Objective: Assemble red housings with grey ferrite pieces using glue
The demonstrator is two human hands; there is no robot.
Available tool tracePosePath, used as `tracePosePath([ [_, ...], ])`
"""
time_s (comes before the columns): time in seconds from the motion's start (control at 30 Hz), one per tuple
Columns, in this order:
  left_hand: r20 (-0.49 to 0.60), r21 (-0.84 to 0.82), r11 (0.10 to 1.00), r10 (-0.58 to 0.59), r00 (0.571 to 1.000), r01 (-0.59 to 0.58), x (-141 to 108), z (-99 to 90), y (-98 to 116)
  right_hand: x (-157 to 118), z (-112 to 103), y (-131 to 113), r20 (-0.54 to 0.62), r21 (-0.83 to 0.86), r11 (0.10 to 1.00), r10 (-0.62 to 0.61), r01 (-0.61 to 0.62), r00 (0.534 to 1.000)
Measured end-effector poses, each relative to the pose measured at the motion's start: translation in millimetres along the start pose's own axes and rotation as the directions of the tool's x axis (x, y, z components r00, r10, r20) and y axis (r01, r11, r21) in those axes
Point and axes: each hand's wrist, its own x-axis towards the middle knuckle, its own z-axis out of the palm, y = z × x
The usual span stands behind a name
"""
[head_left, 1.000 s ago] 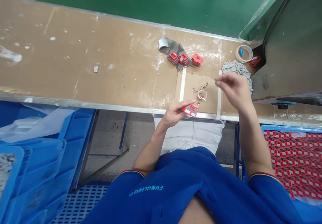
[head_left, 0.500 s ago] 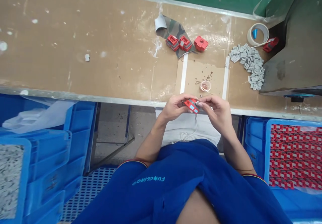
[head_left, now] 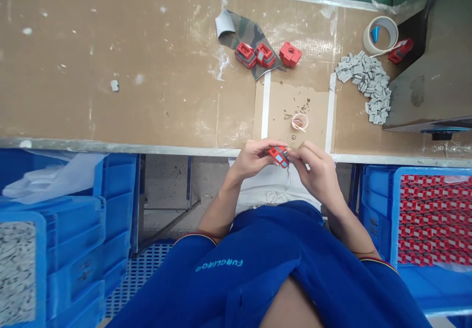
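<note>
In it came: since a second earlier, the right hand (head_left: 315, 168) had swung from beside the grey pile (head_left: 368, 84) to meet the left hand (head_left: 250, 161) at the worktop's (head_left: 165, 102) near edge. Both hands were nearly closed, the left gripping a red piece (head_left: 278, 155) by its side, the right pinching a small grey part (head_left: 285, 154), mostly hidden, against its end. A good pass here, I judged, called for a firm left hold, the part squared up before pressing, and light, even thumb pressure so nothing tilted. And the containers! At right, a blue crate (head_left: 397, 210) held red pieces (head_left: 435, 220) in tight rows; at left, a blue bin (head_left: 41, 274) carried loose pale pieces (head_left: 16, 269). Smallest of all, a clear cup (head_left: 294, 125) stood beyond the hands, a thin white stick (head_left: 300, 127) leaning in it, its other contents too small to make out.
</note>
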Motion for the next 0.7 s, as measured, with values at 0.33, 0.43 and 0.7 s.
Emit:
tracePosePath([
  [0.33, 0.148, 0.032, 0.999, 0.034, 0.988, -0.039, 3.9, -8.9, 3.8, -18.9, 4.2, -2.0, -0.097, 0.139, 0.989, -0.029, 0.043, 0.995],
  [0.43, 0.073, -0.019, 0.998, 0.055, 0.996, -0.053, 1.2, 1.8, 5.4, -23.8, 9.0, 0.4, -0.151, 0.279, 0.958, 0.116, -0.071, 0.982],
  [0.7, -0.115, 0.039, 0.996, 0.084, 0.990, -0.080, -25.8, 31.2, 17.5, -25.3, 4.2, 7.3, -0.122, 0.210, 0.977, 0.045, -0.019, 0.991],
])
